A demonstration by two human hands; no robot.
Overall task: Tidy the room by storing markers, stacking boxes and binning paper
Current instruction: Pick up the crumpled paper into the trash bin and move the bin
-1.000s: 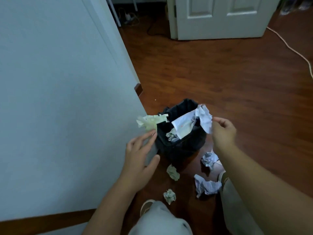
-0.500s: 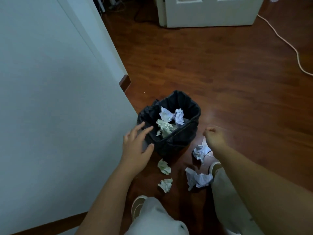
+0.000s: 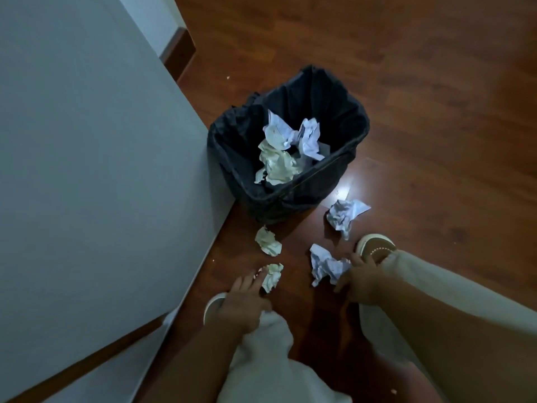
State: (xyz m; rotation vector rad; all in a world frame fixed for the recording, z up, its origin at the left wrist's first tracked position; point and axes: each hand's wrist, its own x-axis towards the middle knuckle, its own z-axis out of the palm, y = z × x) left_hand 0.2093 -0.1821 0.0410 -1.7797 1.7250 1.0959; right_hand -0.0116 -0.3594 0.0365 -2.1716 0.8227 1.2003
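Both hands had dropped from bin height to the floor since the earlier views, and the sheets held over the bin a second before now lay inside it. Left hand [image 3: 242, 298]: fingers extended, fingertips touching the small pale crumpled paper [image 3: 271, 277] near the left shoe [image 3: 211, 306]; no closed pinch could be made out. Right hand [image 3: 359, 282]: fingers curled around the edge of the white crumpled paper [image 3: 325, 266] beside the right shoe [image 3: 376, 248], apparently gripping it, though the blur left the grip uncertain. Two further balls remained on the floor [image 3: 436, 112]: a pale one [image 3: 268, 240] just in front of the bin [image 3: 343, 167] and a white one [image 3: 345, 214] at its near right corner. Inside the black liner lay pale and white sheets [image 3: 286, 149], heaped toward the middle.

Risks, as judged from this moment: the left fingertips, resting on rather than around the small ball, could nudge it away or lift it only loosely, so that it fell short of the rim. The right hand's hold on one edge could let the wad unfold and trail, catching the bin's near wall. The bin stood close against the white wall [image 3: 87, 170]; a careless toss could strike that surface and bounce out. The light bin itself could be tipped by a knock from a rising hand.
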